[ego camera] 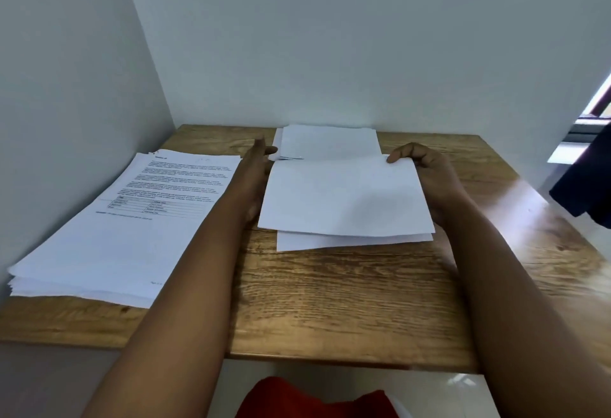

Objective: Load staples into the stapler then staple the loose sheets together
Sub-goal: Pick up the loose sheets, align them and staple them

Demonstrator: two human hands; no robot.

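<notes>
A thick printed white paper stack [122, 219] lies left of the left hand [254, 179], whose grip is spread against the blank loose sheets [344, 199]; the right hand [426, 173] pinches their far corner (light, floppy, slippery; best squared by the edges) above the wooden worktop [330, 302].

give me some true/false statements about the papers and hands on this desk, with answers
1. Both hands hold the blank sheets by their sides. True: left hand, right hand.
2. A stapler sits beside the printed stack. False: no stapler is in view.
3. The printed stack lies left of the blank sheets. True.
4. The pile at the wall shows a printed table. False: its top looks blank; the table is on the printed stack.
5. The desk is glass. False: it is wood-grained.
</notes>
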